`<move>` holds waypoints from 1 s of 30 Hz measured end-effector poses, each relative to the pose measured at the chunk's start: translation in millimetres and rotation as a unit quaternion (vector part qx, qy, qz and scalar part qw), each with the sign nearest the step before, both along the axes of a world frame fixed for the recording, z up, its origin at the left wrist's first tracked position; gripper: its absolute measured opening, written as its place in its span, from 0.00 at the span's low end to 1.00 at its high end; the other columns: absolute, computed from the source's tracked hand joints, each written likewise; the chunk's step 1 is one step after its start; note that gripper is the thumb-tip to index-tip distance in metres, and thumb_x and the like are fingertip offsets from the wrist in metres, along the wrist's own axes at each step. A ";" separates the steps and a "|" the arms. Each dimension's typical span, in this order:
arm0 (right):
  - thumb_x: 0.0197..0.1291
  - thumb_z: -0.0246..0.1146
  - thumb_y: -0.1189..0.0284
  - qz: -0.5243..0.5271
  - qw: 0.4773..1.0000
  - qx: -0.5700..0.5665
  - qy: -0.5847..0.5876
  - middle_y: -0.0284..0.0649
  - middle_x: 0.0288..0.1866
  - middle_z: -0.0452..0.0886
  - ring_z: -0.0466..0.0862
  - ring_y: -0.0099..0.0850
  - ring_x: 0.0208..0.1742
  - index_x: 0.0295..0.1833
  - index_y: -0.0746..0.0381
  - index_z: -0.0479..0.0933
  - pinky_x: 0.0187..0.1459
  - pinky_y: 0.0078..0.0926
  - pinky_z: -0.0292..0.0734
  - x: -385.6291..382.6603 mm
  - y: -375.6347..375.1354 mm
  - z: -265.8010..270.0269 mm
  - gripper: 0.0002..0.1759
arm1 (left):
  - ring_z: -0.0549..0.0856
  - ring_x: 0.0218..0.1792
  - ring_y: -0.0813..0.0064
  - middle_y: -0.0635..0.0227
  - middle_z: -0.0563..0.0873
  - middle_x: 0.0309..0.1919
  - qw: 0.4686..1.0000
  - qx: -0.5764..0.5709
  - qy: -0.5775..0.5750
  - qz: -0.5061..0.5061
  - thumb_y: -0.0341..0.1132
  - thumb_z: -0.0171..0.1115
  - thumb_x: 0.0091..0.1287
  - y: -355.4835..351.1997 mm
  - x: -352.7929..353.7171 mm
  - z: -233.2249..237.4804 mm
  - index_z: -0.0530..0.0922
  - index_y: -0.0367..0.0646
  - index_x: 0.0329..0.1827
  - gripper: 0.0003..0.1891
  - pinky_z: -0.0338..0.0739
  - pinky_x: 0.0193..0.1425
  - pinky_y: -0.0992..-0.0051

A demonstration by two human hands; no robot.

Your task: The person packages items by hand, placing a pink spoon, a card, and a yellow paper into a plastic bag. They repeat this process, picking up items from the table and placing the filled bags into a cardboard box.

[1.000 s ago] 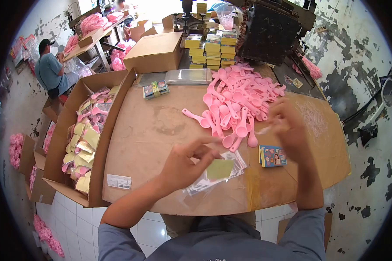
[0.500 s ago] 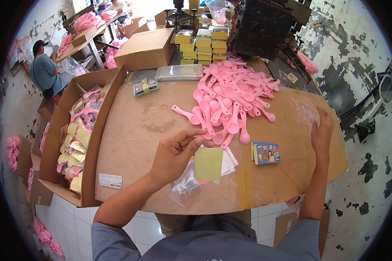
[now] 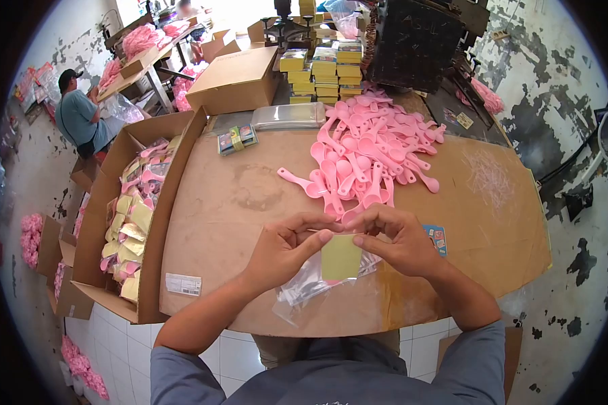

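My left hand [image 3: 287, 246] pinches the top of a small clear plastic bag holding a pale yellow-green card [image 3: 340, 258], with a bit of pink at its bottom edge. At the bag's other top corner, my right hand [image 3: 400, 241] has its thumb and fingers closed. Whether a thin strand is also in those fingers is too small to tell. Flat clear bags [image 3: 300, 287] lie on the cardboard-covered table under the card. Beyond my hands is a heap of pink measuring spoons [image 3: 378, 145]. A blue printed card stack [image 3: 436, 239] is partly hidden behind my right hand.
A long carton [image 3: 152, 270] of bagged pieces stands at the left. Thin clear strands [image 3: 490, 181] lie on the right of the table. A banded card bundle [image 3: 237, 140], a clear plastic case [image 3: 288, 115] and card stacks [image 3: 325, 67] are at the back. Another person [image 3: 81, 111] sits far left.
My right hand has come from the clear strands at the right to the top of the bag beside my left hand. The view has shifted slightly.
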State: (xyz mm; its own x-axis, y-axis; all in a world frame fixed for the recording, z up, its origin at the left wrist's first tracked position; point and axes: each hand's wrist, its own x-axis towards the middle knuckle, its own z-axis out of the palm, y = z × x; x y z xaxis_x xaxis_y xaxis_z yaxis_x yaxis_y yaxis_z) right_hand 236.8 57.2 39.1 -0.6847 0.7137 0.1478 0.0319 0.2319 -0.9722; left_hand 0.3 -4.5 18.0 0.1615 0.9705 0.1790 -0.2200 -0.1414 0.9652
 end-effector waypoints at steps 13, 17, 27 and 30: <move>0.71 0.66 0.84 -0.001 0.990 -0.097 0.102 0.37 0.51 0.87 0.87 0.23 0.51 0.54 0.67 0.85 0.55 0.23 0.81 13.2 13.9 -19.7 0.09 | 0.90 0.51 0.77 0.60 0.93 0.52 0.993 0.047 0.108 0.026 0.21 0.66 0.74 -1.5 -6.2 -6.8 0.87 0.33 0.59 0.12 0.86 0.56 0.77; 0.70 0.66 0.84 -0.003 0.995 -0.069 0.078 0.37 0.49 0.88 0.86 0.22 0.50 0.54 0.68 0.86 0.53 0.23 0.82 17.6 15.6 -18.8 0.10 | 0.90 0.49 0.77 0.59 0.93 0.51 0.986 0.100 0.133 0.003 0.24 0.68 0.74 3.0 -11.3 -6.8 0.88 0.32 0.57 0.11 0.86 0.54 0.75; 0.71 0.68 0.78 -0.006 0.998 -0.020 0.057 0.36 0.49 0.87 0.85 0.21 0.47 0.54 0.67 0.87 0.48 0.21 0.80 16.3 16.0 -17.3 0.10 | 0.90 0.51 0.76 0.61 0.92 0.52 0.996 -0.025 0.085 -0.024 0.26 0.64 0.78 6.0 -9.8 -6.8 0.88 0.34 0.59 0.12 0.88 0.55 0.74; 0.70 0.69 0.79 -0.016 0.999 0.008 0.040 0.36 0.48 0.86 0.84 0.20 0.46 0.58 0.67 0.84 0.46 0.20 0.79 15.6 15.9 -18.8 0.13 | 0.90 0.51 0.77 0.61 0.92 0.51 0.995 -0.044 0.088 -0.008 0.26 0.64 0.78 6.2 -7.8 -7.6 0.88 0.34 0.58 0.11 0.89 0.54 0.74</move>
